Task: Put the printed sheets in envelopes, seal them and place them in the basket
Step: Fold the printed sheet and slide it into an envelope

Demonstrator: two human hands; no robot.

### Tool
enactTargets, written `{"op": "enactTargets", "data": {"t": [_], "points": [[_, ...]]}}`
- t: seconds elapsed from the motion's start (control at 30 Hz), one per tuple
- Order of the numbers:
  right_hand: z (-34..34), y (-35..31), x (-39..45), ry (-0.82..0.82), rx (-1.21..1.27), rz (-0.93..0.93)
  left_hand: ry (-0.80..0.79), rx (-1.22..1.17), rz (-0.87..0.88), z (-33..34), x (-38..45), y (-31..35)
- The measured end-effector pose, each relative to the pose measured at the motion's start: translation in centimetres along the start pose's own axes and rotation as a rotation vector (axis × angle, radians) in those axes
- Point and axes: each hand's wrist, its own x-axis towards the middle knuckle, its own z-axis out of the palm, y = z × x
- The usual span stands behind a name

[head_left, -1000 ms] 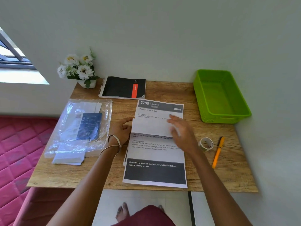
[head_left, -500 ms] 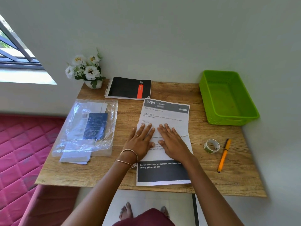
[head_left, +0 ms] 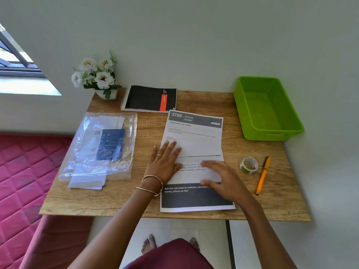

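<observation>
Printed sheets [head_left: 194, 133] lie in the middle of the wooden table [head_left: 213, 101], and the top one is folded over. My left hand [head_left: 165, 162] lies flat on the fold's left side with fingers spread. My right hand [head_left: 223, 179] presses flat on the sheet's right part, blurred. A clear plastic bag [head_left: 101, 144] with white envelopes [head_left: 87, 181] lies on the left. The green basket [head_left: 268, 131] stands at the back right and looks empty.
A tape roll [head_left: 248, 165] and an orange pen [head_left: 262, 175] lie right of the sheets. A black spiral notebook [head_left: 149, 98] and a pot of white flowers [head_left: 97, 76] stand at the back by the wall. A pink mattress [head_left: 23, 171] is on the left.
Both hands came down onto the folded sheet, side by side. Since then my right hand has slid to the right and nearer along the paper. My left hand stays flat.
</observation>
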Motion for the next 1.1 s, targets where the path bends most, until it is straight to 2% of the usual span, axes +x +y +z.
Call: {"op": "enactTargets", "data": {"t": [0.1,0.17,0.23,0.37,0.5,0.6,0.7,0.8,0.87,0.97,1.03,1.1], "points": [[0.6,-0.1,-3.4,-0.218,-0.077,-0.107,0.238,-0.02,-0.023,-0.2,-0.5,0.8],[1.5,0.9,-4.6,-0.25,-0.187,-0.156,0.275,-0.028,-0.011,0.0,-0.7,1.2],[2.0,1.6,-5.2,-0.213,-0.245,-0.177,0.258,-0.088,-0.016,0.0,-0.7,1.5],[1.7,1.6,-4.9,-0.015,-0.217,-0.214,0.247,-0.206,-0.003,0.0,-1.2,1.3],[1.1,0.6,-3.9,0.058,-0.187,-0.206,0.084,-0.403,-0.009,-1.2,-2.1,0.4],[0.5,-0.3,-3.0,0.19,-0.228,-0.203,-0.006,-0.558,-0.014,-2.8,-2.6,-0.2],[0.4,-0.5,-0.9,0.299,-0.334,-0.179,-0.094,-0.839,-0.125,-3.6,-3.0,-0.9],[1.6,0.2,1.4,0.311,-0.402,-0.094,-0.158,-1.044,-0.206,-3.6,-3.1,-1.9],[2.6,0.6,2.1,0.346,-0.458,-0.058,-0.191,-1.025,-0.214,-4.0,-3.1,-1.8],[3.9,0.3,1.8,0.389,-0.506,-0.074,-0.171,-0.667,-0.126,-3.9,-3.1,-1.1],[5.0,0.0,1.1,0.29,-0.474,-0.151,-0.121,-0.521,-0.078,-3.4,-3.4,-0.7],[6.0,0.2,0.3,0.111,-0.503,-0.202,-0.074,-0.502,-0.059,-2.5,-3.6,-0.8]]}}
